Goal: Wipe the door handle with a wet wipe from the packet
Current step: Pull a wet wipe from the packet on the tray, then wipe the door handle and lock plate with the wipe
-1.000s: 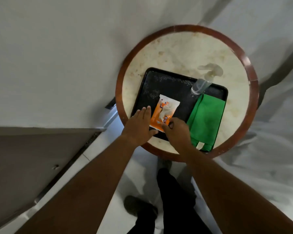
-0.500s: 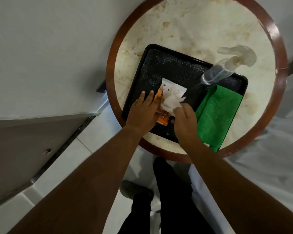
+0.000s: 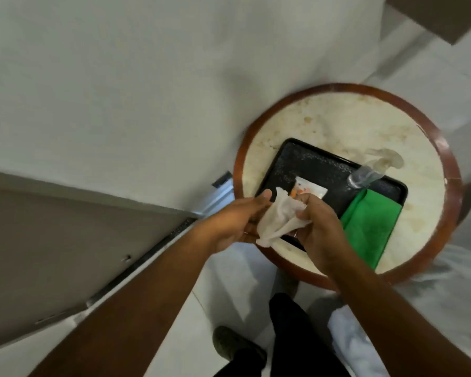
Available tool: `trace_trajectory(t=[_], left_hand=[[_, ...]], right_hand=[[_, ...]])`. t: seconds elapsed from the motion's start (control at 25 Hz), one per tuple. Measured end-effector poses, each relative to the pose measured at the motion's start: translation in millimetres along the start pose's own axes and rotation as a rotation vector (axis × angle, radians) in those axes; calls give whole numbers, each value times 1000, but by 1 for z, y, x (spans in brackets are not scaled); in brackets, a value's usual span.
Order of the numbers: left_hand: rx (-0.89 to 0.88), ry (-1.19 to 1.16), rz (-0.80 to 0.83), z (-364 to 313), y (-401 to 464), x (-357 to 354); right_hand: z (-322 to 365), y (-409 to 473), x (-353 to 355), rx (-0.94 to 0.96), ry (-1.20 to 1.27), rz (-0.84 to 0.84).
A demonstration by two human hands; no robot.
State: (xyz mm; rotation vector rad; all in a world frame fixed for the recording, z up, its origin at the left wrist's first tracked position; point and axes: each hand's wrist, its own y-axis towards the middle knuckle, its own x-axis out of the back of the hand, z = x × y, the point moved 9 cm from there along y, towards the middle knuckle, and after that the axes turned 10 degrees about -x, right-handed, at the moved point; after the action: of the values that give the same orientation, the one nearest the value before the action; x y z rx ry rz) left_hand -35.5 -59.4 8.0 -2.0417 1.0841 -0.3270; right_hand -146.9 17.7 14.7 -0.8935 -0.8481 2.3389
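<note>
A crumpled white wet wipe point(image 3: 279, 217) hangs between my two hands above the near edge of the black tray point(image 3: 291, 161). My right hand point(image 3: 320, 227) pinches its right side. My left hand point(image 3: 237, 221) holds its left side with the thumb up. The orange and white wipe packet point(image 3: 310, 190) lies on the tray just behind my hands, partly hidden by them. No door handle is in view.
The tray sits on a round table point(image 3: 346, 123) with a brown rim. A green cloth point(image 3: 370, 221) and a clear spray bottle point(image 3: 370, 174) lie on the tray's right side. A brown door point(image 3: 52, 240) stands at the left. My dark-trousered legs and a shoe point(image 3: 229, 344) are below.
The wipe has come out of the packet and both hands have lifted it off the tray toward me. My left hand left the packet. The view swung left and up.
</note>
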Motion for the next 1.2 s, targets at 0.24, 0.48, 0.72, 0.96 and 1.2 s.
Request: trace_trajectory(t=[0.24,0.48,0.72,0.96,1.2], left_hand=[[-362,-231,-351,-36,-152,104],[-462,-247,-286,-16,-286,152],[-757,-323,-557,6,-406,236],[-874,-214,-759,12,-481,284],[-946,-44,-1147,-4,-532,330]], right_hand=[[-3,-61,-137,42,-232,124],[-25,-146,-280,174,-349,266],[-67,-203,-391,270,-542,394],[-71,-226,-457,340,-682,444],[-33,-217,-489,598,-960,254]])
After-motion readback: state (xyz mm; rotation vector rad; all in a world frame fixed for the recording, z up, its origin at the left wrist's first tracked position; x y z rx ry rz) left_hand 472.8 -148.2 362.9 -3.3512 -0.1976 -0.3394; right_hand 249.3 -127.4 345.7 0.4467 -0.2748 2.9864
